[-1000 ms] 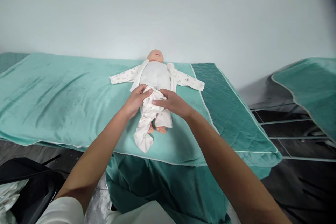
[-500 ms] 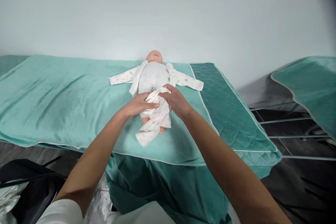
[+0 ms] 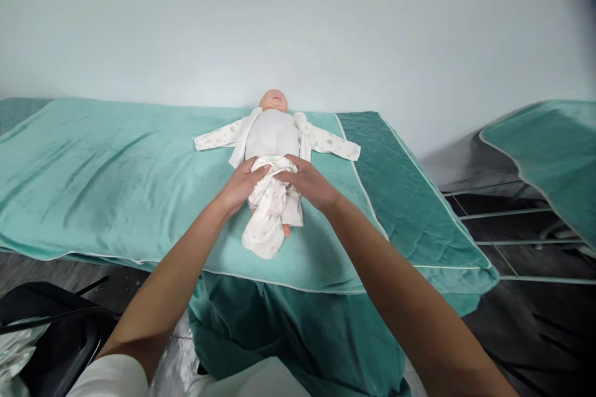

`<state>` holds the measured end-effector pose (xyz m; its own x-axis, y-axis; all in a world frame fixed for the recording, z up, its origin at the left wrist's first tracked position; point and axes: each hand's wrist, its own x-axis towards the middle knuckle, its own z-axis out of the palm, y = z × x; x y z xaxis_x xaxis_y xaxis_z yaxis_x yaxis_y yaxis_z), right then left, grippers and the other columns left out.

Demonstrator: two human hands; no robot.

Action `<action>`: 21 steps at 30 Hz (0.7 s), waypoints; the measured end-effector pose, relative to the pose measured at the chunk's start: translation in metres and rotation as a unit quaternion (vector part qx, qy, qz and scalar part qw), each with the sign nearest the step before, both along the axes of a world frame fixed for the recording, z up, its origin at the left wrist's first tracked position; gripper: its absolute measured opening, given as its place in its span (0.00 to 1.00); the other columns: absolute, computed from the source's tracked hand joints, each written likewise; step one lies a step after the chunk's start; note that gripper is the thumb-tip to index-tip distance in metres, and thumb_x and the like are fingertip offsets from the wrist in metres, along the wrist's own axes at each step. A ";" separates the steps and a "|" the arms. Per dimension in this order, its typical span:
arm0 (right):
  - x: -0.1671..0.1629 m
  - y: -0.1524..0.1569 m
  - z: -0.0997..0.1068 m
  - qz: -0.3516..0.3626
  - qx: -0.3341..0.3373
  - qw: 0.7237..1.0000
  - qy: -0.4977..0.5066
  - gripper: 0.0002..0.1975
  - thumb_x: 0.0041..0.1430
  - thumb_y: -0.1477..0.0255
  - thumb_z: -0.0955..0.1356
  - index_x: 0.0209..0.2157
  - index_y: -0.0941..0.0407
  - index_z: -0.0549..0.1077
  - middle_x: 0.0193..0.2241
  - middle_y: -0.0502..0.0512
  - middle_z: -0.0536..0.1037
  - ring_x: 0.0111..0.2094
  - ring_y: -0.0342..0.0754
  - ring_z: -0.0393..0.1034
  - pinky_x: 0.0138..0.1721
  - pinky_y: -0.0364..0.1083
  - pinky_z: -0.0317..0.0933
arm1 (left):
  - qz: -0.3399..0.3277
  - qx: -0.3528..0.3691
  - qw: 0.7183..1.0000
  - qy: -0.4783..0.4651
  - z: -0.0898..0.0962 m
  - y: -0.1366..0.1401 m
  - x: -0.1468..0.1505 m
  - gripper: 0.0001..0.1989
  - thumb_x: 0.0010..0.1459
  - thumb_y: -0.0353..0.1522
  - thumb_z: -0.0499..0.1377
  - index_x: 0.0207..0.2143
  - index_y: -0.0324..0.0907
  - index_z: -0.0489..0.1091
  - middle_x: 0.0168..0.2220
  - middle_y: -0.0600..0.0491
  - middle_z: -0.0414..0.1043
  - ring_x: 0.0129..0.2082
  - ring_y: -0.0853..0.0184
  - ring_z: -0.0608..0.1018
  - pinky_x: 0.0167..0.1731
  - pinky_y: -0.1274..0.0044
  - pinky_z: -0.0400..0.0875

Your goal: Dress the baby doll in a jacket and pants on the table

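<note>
A baby doll (image 3: 274,127) lies on its back on a teal towel (image 3: 116,173), head toward the wall. Its white printed sleepsuit (image 3: 269,214) is open over the chest, with both sleeves spread out sideways. At the doll's hips my left hand (image 3: 242,184) and my right hand (image 3: 305,181) both grip the bunched top edge of the sleepsuit's leg part. One empty sleepsuit leg hangs loose below the hands, and a bare doll foot (image 3: 287,231) shows beside it.
The towel covers a table draped in darker teal quilted cloth (image 3: 400,192), against a pale wall. A second teal-covered surface (image 3: 554,155) stands at the right across a dark floor gap. A black chair (image 3: 56,329) sits at the lower left.
My left hand went down along the doll's thigh and came back up to the hips. The loose sleepsuit leg shifted and bunched up shorter, covering one of the doll's feet.
</note>
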<state>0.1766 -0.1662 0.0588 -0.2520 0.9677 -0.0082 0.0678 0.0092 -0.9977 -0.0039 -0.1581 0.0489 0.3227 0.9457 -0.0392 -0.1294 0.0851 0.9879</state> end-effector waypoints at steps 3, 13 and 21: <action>-0.001 0.003 -0.006 -0.062 -0.001 0.998 0.026 0.11 0.50 0.65 0.73 0.31 0.53 0.69 0.25 0.44 0.71 0.28 0.44 0.64 0.31 0.43 0.60 | -0.071 0.017 0.995 0.073 0.005 -0.003 -0.004 0.22 0.55 0.48 0.65 0.41 0.40 0.74 0.33 0.53 0.76 0.30 0.69 0.74 0.31 0.77 0.65; -0.003 -0.003 -0.003 0.018 0.026 0.998 -0.062 0.19 0.53 0.58 0.74 0.43 0.54 0.76 0.38 0.52 0.80 0.39 0.50 0.72 0.37 0.46 0.66 | 0.004 -0.058 0.996 -0.068 0.001 -0.001 -0.001 0.25 0.48 0.46 0.71 0.42 0.39 0.74 0.33 0.51 0.79 0.31 0.66 0.78 0.34 0.76 0.70; 0.003 -0.006 -0.011 0.050 0.046 0.994 -0.089 0.18 0.57 0.59 0.72 0.45 0.53 0.76 0.42 0.52 0.81 0.44 0.52 0.73 0.44 0.49 0.66 | 0.027 -0.069 0.995 -0.067 -0.001 -0.012 0.002 0.25 0.50 0.49 0.69 0.42 0.39 0.74 0.32 0.51 0.79 0.30 0.66 0.78 0.34 0.74 0.71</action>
